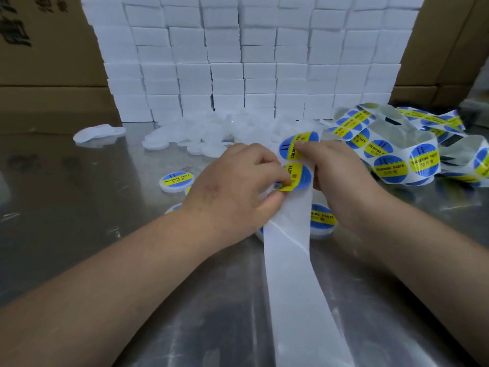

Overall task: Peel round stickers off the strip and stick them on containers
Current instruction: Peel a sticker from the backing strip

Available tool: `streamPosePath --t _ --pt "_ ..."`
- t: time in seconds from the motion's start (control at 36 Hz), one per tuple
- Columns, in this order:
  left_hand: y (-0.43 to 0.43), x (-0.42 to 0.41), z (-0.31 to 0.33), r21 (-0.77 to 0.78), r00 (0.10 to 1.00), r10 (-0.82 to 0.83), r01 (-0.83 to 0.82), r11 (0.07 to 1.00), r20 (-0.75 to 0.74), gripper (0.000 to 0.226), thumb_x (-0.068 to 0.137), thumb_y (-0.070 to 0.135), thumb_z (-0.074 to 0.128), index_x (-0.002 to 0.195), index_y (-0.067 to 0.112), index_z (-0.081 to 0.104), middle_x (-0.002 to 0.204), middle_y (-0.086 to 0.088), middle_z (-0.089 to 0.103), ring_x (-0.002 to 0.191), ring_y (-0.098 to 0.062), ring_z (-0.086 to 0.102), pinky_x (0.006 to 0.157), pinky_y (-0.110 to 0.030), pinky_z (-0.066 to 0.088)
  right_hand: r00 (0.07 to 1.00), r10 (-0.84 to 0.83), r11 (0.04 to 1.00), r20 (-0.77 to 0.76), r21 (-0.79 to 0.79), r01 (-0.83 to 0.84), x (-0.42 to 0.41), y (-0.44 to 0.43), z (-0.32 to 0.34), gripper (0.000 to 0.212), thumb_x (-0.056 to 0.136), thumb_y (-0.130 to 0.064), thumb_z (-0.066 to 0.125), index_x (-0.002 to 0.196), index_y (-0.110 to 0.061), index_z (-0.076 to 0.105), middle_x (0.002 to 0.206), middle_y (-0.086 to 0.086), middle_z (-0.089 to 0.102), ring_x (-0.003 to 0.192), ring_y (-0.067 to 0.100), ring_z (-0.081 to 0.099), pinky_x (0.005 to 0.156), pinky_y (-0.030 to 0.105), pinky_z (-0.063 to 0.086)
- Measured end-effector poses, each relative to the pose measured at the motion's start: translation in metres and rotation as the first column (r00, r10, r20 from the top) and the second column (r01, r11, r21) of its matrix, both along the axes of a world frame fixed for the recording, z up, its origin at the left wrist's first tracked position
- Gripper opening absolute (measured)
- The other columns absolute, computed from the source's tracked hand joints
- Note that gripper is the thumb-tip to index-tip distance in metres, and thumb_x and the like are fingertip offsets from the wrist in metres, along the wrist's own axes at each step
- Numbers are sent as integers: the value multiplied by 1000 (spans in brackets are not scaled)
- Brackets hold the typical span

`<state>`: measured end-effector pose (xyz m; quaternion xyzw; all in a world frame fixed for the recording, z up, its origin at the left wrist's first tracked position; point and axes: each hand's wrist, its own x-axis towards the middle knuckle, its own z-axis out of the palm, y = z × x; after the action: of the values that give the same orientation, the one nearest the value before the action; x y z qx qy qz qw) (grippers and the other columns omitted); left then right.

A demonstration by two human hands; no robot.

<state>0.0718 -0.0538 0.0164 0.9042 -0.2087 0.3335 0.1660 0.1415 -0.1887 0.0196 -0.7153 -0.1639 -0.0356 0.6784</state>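
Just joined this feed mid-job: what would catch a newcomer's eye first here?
Dead centre, the left hand pinches the edge of a blue-and-yellow round sticker while the right hand holds the strip, whose bare backing trails toward the camera. Behind them rises a wall of white boxes, and a tangle of unpeeled stickers lies at the right.

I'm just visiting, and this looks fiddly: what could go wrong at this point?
The sticker pinched by the left hand is curled at its edge; it may fold onto itself or crease. The right hand holds the strip with its thumb on the next sticker, which could lift or smudge. The strip's tangled heap at right may snag when pulled.
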Motion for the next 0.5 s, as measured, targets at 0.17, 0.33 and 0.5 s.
streamPosePath --t 0.17,0.33,0.5 --pt "0 0 0 -193 995 93 -95 976 -23 21 81 26 51 88 17 68 94 2 59 94 -20 53 79 -27 37 999 26 995 -36 102 -22 2 2 0 25 88 -5 53 64 -11 52 44 -9 55 45 5 55 59 22 49" --pt "1 2 -3 -294 978 206 -205 933 -28 15 88 28 49 85 22 62 92 3 55 89 -12 46 70 -24 30 995 94 992 -31 87 -91 -3 5 0 23 92 -7 51 69 -12 53 61 -2 60 55 6 63 71 31 51" --pt "2 3 -3 -348 971 229 -236 907 -63 31 89 31 42 60 19 40 67 5 39 67 -10 32 57 -28 19 998 41 996 -52 83 -36 -4 5 0 21 92 -12 52 95 7 59 89 24 61 75 25 63 89 43 51"
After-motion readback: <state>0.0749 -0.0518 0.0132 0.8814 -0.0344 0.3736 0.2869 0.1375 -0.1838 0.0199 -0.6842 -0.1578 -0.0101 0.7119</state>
